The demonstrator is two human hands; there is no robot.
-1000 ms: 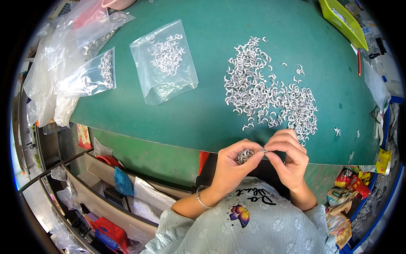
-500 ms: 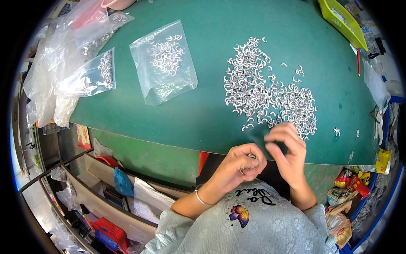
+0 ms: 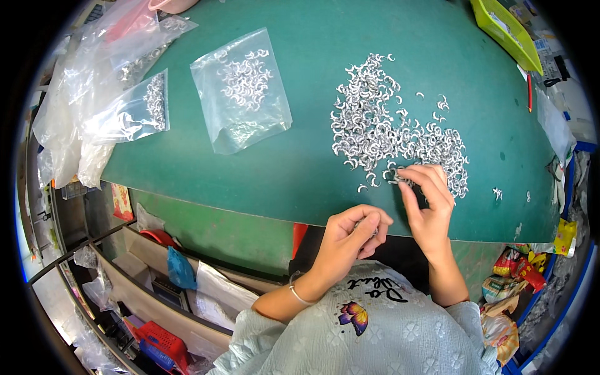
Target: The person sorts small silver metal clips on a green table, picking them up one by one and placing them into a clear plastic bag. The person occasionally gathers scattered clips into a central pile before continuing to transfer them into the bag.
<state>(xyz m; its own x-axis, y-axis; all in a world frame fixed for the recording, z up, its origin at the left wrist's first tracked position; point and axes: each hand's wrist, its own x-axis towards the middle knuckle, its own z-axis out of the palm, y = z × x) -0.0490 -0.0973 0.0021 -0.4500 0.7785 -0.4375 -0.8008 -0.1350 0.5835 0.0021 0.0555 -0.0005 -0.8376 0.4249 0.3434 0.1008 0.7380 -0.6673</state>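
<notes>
Many small silver crescent-shaped metal pieces [image 3: 369, 122] lie in a loose, spread heap on the green table. At the heap's near edge, my right hand [image 3: 428, 203] has its thumb and forefinger together at a crescent piece [image 3: 395, 178]. Nearer to me, beyond the table's front edge, my left hand [image 3: 353, 237] is curled closed. A bit of silver metal shows between its fingers, and the rest is hidden in the palm. Left of the heap lies a clear plastic bag [image 3: 240, 90] with more crescent pieces inside.
Clear bags [image 3: 134, 109] of metal pieces and loose plastic sheeting [image 3: 69, 119] cover the table's left end. A yellow-green basket [image 3: 506, 34] stands at the far right. Stray pieces [image 3: 497, 194] lie right of the heap. An open drawer [image 3: 181, 275] is below left.
My right hand has moved from beside the left hand to the heap's near edge and pinches there. My left hand has shifted slightly left and closed further over its pieces.
</notes>
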